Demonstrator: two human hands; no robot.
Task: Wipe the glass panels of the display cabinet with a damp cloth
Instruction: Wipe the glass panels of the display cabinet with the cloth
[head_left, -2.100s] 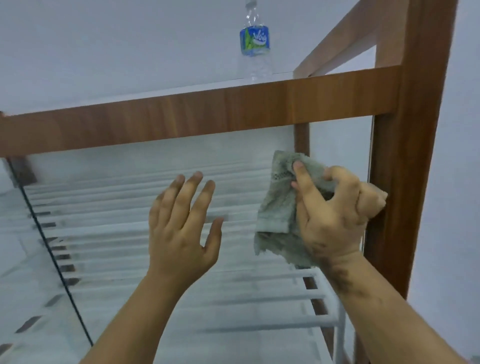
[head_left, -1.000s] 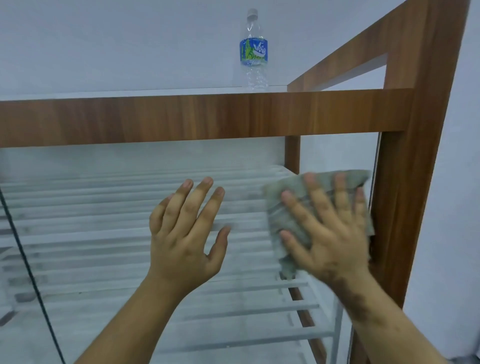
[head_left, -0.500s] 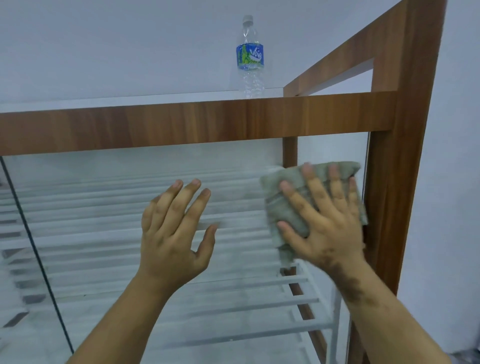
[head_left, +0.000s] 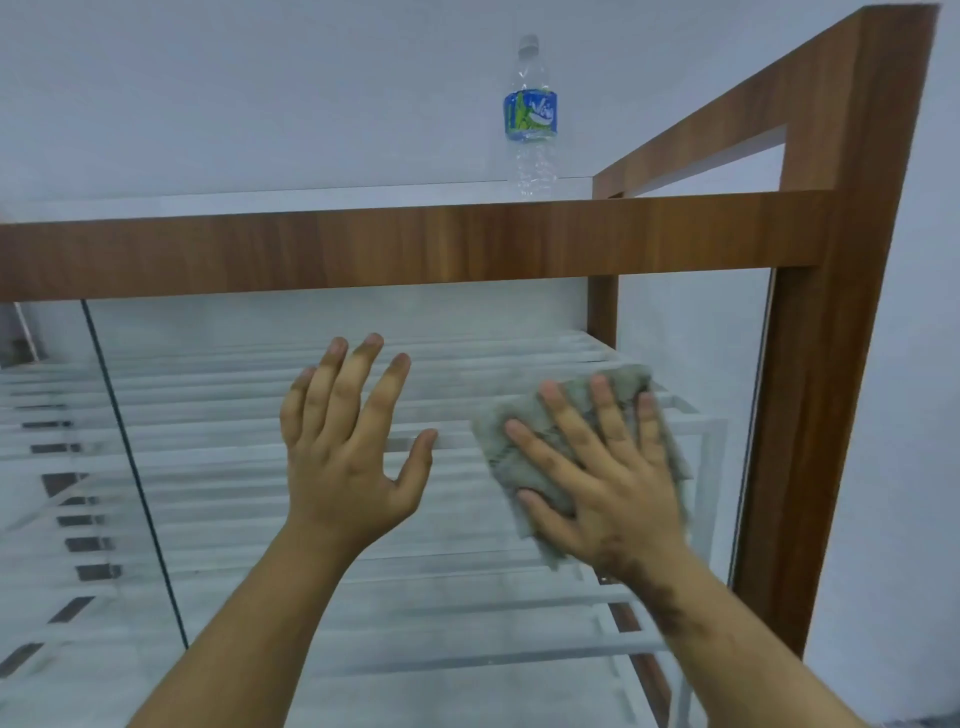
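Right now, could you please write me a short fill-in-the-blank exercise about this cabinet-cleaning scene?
1. The right hand presses a grey ____ flat against the glass panel.
2. The left hand has its fingers spread and holds ____.
3. On top of the cabinet stands a clear plastic ____.

Missing words: cloth; nothing; bottle

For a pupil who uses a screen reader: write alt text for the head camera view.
A right hand presses a grey cloth flat against a display cabinet's glass panel, while the left hand is spread open beside it. A plastic water bottle stands on top, behind the wooden frame.
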